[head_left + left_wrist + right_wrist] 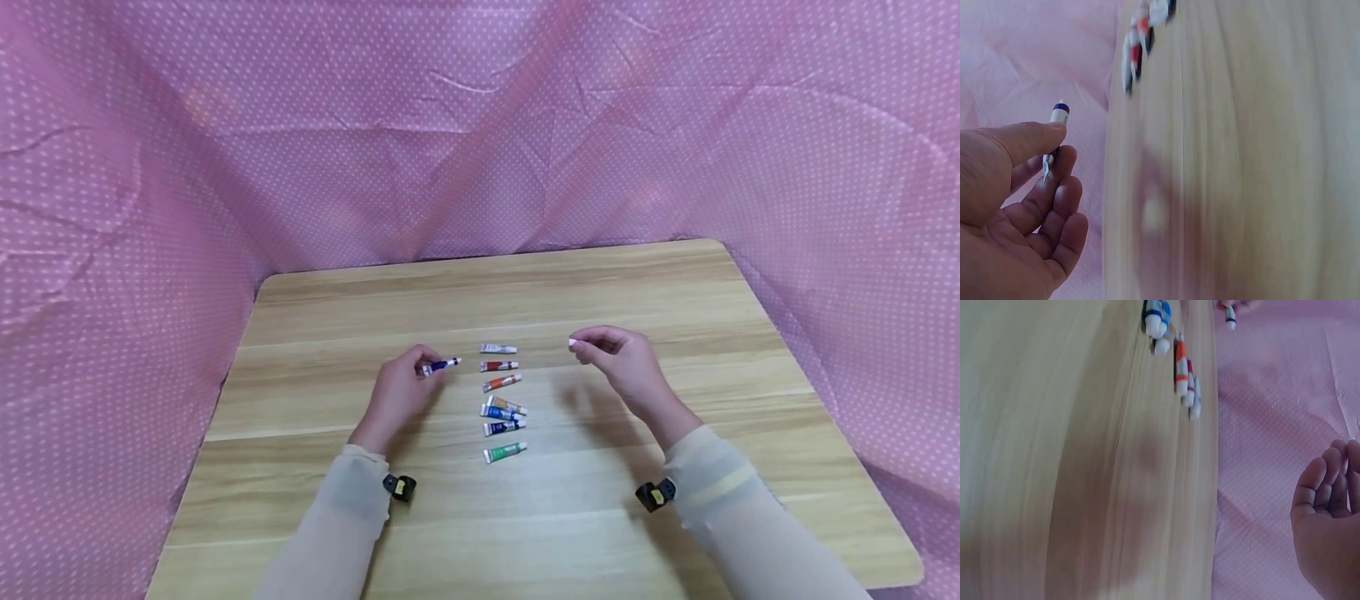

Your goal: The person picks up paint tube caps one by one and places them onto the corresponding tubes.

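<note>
My left hand (397, 390) pinches a small purple paint tube (441, 366) between thumb and fingers, left of a column of other tubes. Its nozzle end points right in the head view; in the left wrist view a narrow tip shows above a purple band (1060, 107), with no cap on it. Over the table's right half, my right hand (628, 373) pinches a small white cap (572, 342) between thumb and forefinger. Both hands are raised above the tabletop. In the right wrist view the cap is mostly hidden by the fingers (1311, 478).
Between the hands lie a white tube (493, 348), a red tube (495, 366), an orange tube (498, 383) and a green tube (501, 453). A blue tube (498, 413) overlaps an ochre tube (504, 403), above a dark blue tube (501, 428). Pink dotted cloth (480, 167) surrounds the wooden table (315, 317).
</note>
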{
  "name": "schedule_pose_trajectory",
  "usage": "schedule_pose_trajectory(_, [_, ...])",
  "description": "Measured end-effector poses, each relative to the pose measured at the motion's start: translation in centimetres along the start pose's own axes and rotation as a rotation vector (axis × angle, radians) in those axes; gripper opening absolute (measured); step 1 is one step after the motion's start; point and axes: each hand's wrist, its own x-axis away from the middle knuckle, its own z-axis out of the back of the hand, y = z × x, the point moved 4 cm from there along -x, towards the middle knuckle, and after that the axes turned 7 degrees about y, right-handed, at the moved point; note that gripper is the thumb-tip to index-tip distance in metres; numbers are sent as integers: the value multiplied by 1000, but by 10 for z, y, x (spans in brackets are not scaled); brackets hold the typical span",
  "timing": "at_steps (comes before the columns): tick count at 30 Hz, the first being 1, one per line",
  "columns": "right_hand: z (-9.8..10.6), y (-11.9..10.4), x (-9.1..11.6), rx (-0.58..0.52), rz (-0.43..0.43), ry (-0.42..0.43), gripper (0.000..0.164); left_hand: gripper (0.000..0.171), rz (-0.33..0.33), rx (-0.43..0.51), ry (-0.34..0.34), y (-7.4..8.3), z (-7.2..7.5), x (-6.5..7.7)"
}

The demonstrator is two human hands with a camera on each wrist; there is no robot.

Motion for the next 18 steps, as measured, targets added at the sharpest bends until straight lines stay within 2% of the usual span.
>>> schedule_pose_trajectory(8, [-26, -1, 9, 37, 47, -52, 21, 26, 41, 88, -54, 36, -17, 26])
schedule_pose_trajectory(14, [-47, -1, 19, 124, 56, -103, 18, 25, -7, 91, -67, 63, -20, 46])
schedule_pose_trajectory(18, [-55, -3, 24, 145, 77, -130, 18, 22, -37, 125, -79, 75, -19, 55])
